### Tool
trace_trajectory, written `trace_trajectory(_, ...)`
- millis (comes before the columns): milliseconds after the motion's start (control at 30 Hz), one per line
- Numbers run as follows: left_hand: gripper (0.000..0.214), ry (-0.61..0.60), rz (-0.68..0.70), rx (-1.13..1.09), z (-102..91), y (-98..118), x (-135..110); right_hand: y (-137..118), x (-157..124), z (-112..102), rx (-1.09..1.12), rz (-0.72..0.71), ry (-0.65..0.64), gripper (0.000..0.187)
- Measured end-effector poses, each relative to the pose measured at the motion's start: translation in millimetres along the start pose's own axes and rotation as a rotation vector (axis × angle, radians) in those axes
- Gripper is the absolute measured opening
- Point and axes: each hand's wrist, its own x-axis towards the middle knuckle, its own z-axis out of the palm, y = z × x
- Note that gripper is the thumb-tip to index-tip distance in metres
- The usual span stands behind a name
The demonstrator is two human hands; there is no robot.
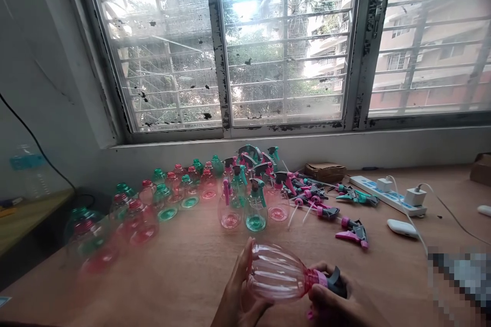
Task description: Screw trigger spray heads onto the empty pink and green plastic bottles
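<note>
I hold a clear pink spray bottle point(278, 275) on its side, low in the head view near the table's front edge. My left hand point(238, 294) cups the round body of the bottle. My right hand point(332, 302) is wrapped round the pink collar and dark trigger head point(336, 280) at the bottle's neck. Just beyond stand three capped bottles with sprayer heads point(253, 209), pink and green.
Many open pink and green bottles point(169, 199) crowd the wooden table point(184, 271) at left. Loose trigger heads point(326, 204) lie at centre right. A white power strip point(387, 194) with plugs, a white mouse point(402, 228) and a cardboard packet point(325, 171) sit near the window wall.
</note>
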Motion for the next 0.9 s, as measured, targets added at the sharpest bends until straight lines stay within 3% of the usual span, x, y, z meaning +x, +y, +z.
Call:
trace_trajectory(133, 0.112, -0.018, -0.008, -0.015, 0.8, -3, -1, 3, 2, -4, 0.003, -0.001, -0.045, 0.048)
trace_trajectory(367, 0.102, -0.011, 0.059, -0.016, 1.5, -19, 3, 0, -3, 1, 0.008, -0.022, 0.033, 0.051)
trace_trajectory(533, 0.114, -0.043, -0.055, 0.025, 3.2, 9, 1, -7, -6, 0, -0.091, -0.065, -0.004, 0.048)
trace_trajectory(633, 0.108, -0.034, -0.119, 0.018, 2.7, 25, 0, -11, -8, -1, -0.123, -0.052, -0.005, 0.046)
trace_trajectory(800, 0.096, -0.052, -0.045, 0.063, 1.8, 22, -1, -14, -11, -1, -0.120, -0.038, 0.013, 0.044)
trace_trajectory(900, 0.102, -0.064, -0.037, 0.071, 2.4, 23, -1, -13, -11, -1, -0.124, -0.040, 0.014, 0.046)
